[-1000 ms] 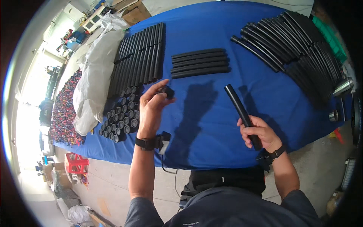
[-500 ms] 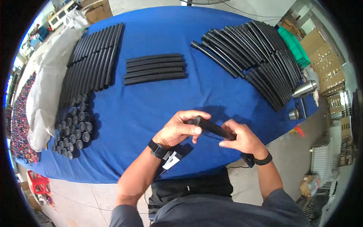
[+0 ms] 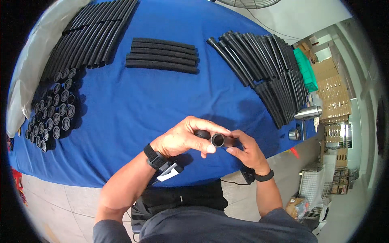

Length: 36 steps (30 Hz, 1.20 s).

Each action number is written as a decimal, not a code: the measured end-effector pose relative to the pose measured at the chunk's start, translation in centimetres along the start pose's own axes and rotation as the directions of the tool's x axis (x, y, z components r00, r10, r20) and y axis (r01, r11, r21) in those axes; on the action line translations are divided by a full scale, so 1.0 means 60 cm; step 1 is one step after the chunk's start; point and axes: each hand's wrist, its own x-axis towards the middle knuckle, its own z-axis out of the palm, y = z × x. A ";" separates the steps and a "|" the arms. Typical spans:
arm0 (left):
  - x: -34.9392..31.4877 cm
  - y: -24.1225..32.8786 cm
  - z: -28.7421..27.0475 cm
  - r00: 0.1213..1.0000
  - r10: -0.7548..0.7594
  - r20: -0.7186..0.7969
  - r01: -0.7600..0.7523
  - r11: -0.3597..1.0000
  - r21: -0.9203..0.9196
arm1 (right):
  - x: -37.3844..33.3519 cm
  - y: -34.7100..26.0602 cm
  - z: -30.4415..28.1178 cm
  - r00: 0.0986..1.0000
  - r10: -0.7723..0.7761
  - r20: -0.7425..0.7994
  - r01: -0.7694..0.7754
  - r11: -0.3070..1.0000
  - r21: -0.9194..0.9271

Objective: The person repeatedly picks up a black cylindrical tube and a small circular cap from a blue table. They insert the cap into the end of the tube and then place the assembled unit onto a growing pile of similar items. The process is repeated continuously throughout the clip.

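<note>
My right hand (image 3: 249, 153) is closed round a short black tube (image 3: 227, 141), whose hollow open end points toward me. Beside that end, my left hand (image 3: 178, 138) pinches a small black round cap (image 3: 201, 134) between thumb and fingers. The cap sits just left of the tube's mouth; whether the two touch I cannot tell. Both hands are over the near edge of the blue-covered table (image 3: 162, 101). Black straps circle both wrists, and a small device hangs below each.
Black ringed caps (image 3: 56, 119) cluster at left, below rows of black tubes (image 3: 95, 34). Several black foam sleeves (image 3: 162, 56) lie mid-table. More capped black tubes (image 3: 259, 60) fan out at right, near a green crate (image 3: 306, 71), a steel flask (image 3: 308, 113) and a metal cup (image 3: 294, 134).
The tube has swung so that its open end faces me, and the cap in my left hand now shows. My view has shifted, moving the table's contents within it.
</note>
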 end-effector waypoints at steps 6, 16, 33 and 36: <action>0.004 -0.002 0.001 0.999 0.030 0.017 -0.029 0.998 -0.058 | -0.001 0.011 -0.011 0.999 -0.026 0.033 0.030 0.992 -0.119; 0.000 -0.003 0.006 0.997 0.073 0.005 -0.073 0.997 -0.029 | 0.024 -0.073 -0.008 0.990 -0.111 0.086 0.136 0.905 -0.403; 0.018 -0.027 0.001 0.997 -0.011 -0.073 0.020 0.992 0.126 | -0.004 0.021 0.062 0.827 0.500 0.258 -0.324 0.049 0.945; 0.017 -0.023 0.001 0.997 0.000 -0.076 0.010 0.991 0.133 | -0.031 0.002 0.037 0.890 0.454 -0.041 -0.330 0.702 0.631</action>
